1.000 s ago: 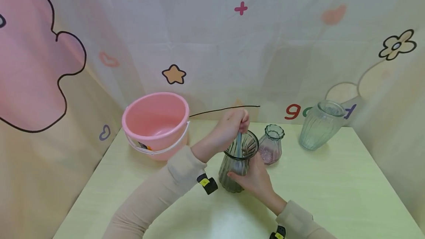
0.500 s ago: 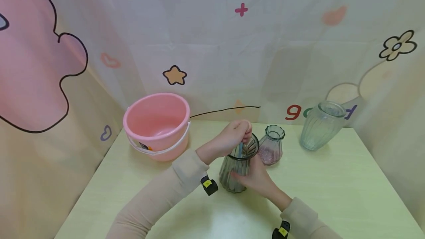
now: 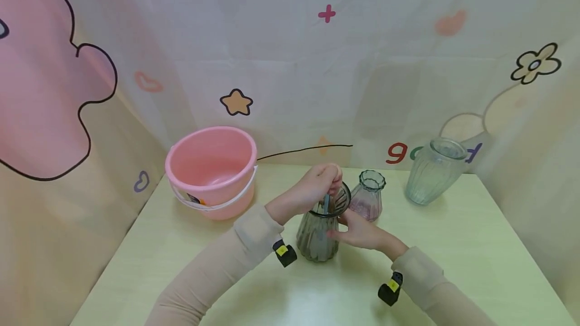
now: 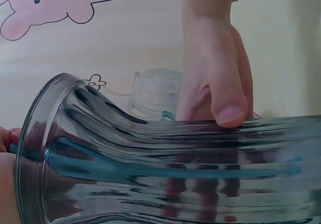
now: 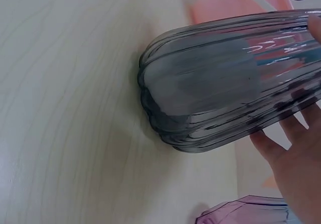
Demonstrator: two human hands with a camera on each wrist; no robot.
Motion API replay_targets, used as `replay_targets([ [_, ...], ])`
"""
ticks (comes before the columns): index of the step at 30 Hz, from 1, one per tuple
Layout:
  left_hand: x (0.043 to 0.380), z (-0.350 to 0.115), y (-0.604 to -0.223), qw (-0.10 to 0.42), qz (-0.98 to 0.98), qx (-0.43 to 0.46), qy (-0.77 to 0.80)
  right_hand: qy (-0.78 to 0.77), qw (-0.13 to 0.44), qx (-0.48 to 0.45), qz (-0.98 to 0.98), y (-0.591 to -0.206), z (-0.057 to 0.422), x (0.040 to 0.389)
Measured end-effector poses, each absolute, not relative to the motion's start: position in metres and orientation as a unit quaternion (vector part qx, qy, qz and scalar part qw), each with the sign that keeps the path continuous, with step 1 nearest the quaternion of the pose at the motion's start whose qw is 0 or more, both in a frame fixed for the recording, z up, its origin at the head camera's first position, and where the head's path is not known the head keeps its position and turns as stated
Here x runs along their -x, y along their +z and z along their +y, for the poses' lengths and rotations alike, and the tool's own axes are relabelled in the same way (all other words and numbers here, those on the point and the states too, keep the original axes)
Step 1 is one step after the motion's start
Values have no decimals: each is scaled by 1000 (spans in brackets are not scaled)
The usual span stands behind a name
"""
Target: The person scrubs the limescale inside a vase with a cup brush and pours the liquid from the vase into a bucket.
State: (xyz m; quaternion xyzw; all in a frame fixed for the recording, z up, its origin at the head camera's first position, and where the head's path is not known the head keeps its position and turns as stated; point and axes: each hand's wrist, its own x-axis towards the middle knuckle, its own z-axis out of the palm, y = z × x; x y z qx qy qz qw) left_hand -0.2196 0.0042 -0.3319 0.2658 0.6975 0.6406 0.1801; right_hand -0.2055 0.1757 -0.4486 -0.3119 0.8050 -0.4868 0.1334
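Note:
A tall ribbed grey glass vase (image 3: 313, 243) stands on the table between both hands. My left hand (image 3: 315, 183) is over its mouth, fingers curled round the blue handle (image 4: 165, 172) of a bottle brush that runs down inside. At the bottom, the brush's pale, sponge-like head (image 5: 200, 78) shows through the glass. My right hand (image 3: 364, 231) grips the vase from the right, thumb on the near side and fingers round the far side. In the left wrist view the handle's upper end is partly hidden by the rim and fingers.
A pink bucket (image 3: 212, 195) with a white handle stands at the back left. Right behind the vase is a small glass vase (image 3: 368, 204), green at the neck and purple below. Farther right sits a pale green glass vase (image 3: 432, 175), near the patterned curtain (image 3: 290, 79).
My left hand has come down closer to the vase's mouth, with the brush handle lower inside. My right hand has shifted its grip, its wrist and forearm swinging up and to the right.

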Motion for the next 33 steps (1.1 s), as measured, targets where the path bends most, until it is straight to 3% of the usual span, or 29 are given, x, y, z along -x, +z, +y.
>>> replay_targets([
  [12,213,3,-327,129,692,-256,662,-508,128,291,801,-456,170,205],
  [20,207,-3,-296,83,671,-274,684,-510,100,278,808,-459,165,202],
  [27,203,-10,-260,32,641,-240,729,-506,71,254,821,-459,156,201],
  [33,202,-11,-254,37,624,-249,740,-492,56,227,838,-459,155,198],
])
